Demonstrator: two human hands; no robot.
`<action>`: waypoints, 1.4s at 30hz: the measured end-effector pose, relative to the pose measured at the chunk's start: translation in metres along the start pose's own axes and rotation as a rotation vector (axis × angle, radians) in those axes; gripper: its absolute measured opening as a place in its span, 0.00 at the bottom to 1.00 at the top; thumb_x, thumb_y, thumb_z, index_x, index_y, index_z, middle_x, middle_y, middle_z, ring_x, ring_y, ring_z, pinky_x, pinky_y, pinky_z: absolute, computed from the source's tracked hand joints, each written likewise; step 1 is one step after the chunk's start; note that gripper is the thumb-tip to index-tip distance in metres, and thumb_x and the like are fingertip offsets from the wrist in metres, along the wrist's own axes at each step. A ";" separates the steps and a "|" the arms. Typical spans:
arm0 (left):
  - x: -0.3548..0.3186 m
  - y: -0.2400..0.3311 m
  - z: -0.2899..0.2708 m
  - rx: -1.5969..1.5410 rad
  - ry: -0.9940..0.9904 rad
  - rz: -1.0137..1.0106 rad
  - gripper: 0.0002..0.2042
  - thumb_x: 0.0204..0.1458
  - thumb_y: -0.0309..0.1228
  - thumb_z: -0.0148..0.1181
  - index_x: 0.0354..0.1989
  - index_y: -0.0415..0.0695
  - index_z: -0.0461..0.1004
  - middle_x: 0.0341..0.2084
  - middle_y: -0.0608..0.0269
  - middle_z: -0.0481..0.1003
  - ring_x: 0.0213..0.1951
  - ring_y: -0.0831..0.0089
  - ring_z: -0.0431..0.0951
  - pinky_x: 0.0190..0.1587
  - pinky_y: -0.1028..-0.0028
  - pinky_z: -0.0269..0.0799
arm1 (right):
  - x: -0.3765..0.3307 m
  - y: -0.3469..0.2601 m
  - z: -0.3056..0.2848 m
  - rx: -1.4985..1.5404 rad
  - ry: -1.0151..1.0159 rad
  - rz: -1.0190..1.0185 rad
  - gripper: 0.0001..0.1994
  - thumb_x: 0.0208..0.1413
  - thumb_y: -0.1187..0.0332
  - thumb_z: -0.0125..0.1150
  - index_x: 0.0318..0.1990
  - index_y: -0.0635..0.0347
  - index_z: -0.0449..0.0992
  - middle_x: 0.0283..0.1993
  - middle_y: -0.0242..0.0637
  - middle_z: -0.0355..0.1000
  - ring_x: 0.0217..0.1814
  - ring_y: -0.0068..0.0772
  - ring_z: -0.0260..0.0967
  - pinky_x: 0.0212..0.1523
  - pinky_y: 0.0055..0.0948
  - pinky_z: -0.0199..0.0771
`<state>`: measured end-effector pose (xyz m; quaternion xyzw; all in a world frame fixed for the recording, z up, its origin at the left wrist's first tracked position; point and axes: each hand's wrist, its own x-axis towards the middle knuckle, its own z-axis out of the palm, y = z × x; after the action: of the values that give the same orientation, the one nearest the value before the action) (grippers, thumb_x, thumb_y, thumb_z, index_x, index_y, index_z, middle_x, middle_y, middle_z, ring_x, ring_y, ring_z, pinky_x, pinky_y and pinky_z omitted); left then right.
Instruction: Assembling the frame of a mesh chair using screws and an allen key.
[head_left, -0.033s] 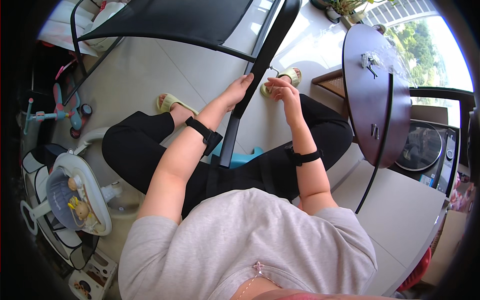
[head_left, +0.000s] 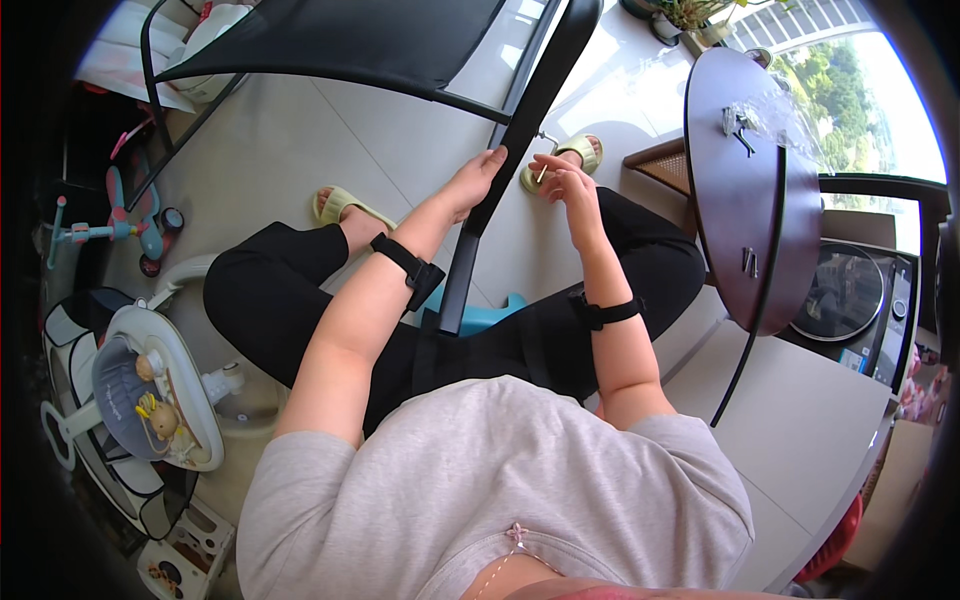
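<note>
A black metal frame with dark fabric (head_left: 360, 40) stretched on it stands before me. Its thick black bar (head_left: 545, 85) slants down between my knees. My left hand (head_left: 474, 186) is closed around the bar, its thumb lying along the near face. Right of the bar, my right hand (head_left: 570, 188) has its fingers bent and pinched at a thin, bent metal hex key (head_left: 547, 137). One end of the key meets the side of the bar; a short pale piece shows among the fingers. The bolt or hole it meets is hidden.
A dark brown round table (head_left: 730, 220) at right carries small bolts (head_left: 750, 262), clear plastic wrap (head_left: 775, 120) and a long black rod (head_left: 777, 230) jutting past its edge. At left are a baby swing (head_left: 150, 390) and a child's scooter (head_left: 145, 215). A blue stool (head_left: 485, 317) shows beneath me.
The fingers of my right hand have shifted slightly, and a pale bit of the key now shows more clearly between them. My left hand and the frame have not moved.
</note>
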<state>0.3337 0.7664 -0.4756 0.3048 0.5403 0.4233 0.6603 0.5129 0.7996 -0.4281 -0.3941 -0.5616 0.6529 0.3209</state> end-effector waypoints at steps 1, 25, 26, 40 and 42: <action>0.000 0.000 0.000 0.001 -0.001 0.000 0.29 0.55 0.55 0.39 0.52 0.40 0.63 0.39 0.60 0.70 0.45 0.75 0.67 0.52 0.74 0.59 | 0.004 0.003 0.001 0.002 0.041 0.071 0.20 0.57 0.62 0.37 0.46 0.64 0.72 0.45 0.35 0.70 0.36 0.19 0.64 0.35 0.18 0.63; 0.003 0.001 0.006 0.008 -0.014 0.010 0.28 0.55 0.55 0.40 0.49 0.40 0.64 0.37 0.62 0.71 0.42 0.77 0.68 0.49 0.75 0.61 | 0.039 0.029 -0.002 0.524 0.411 -0.002 0.11 0.62 0.64 0.40 0.41 0.61 0.65 0.30 0.33 0.67 0.33 0.25 0.64 0.33 0.24 0.68; 0.002 0.003 0.007 -0.020 -0.023 0.010 0.28 0.55 0.55 0.40 0.49 0.40 0.65 0.37 0.63 0.71 0.42 0.77 0.68 0.49 0.75 0.62 | 0.042 0.032 -0.009 0.591 0.305 -0.001 0.11 0.61 0.63 0.43 0.41 0.62 0.66 0.29 0.33 0.66 0.34 0.25 0.64 0.35 0.24 0.67; 0.001 0.002 0.003 0.032 0.014 0.002 0.31 0.54 0.57 0.39 0.52 0.39 0.62 0.41 0.60 0.71 0.47 0.73 0.67 0.56 0.71 0.53 | 0.011 -0.029 -0.052 0.566 0.418 -0.073 0.08 0.57 0.70 0.47 0.41 0.64 0.67 0.25 0.31 0.66 0.28 0.24 0.66 0.32 0.23 0.68; 0.000 -0.002 -0.004 0.009 0.004 0.000 0.32 0.53 0.57 0.39 0.53 0.38 0.62 0.41 0.59 0.71 0.48 0.73 0.66 0.57 0.71 0.51 | 0.001 -0.052 -0.090 0.217 0.622 -0.204 0.09 0.57 0.70 0.49 0.40 0.66 0.68 0.26 0.32 0.69 0.28 0.24 0.67 0.35 0.23 0.68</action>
<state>0.3307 0.7649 -0.4783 0.3070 0.5434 0.4216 0.6578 0.5902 0.8525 -0.3821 -0.4796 -0.4007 0.5218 0.5806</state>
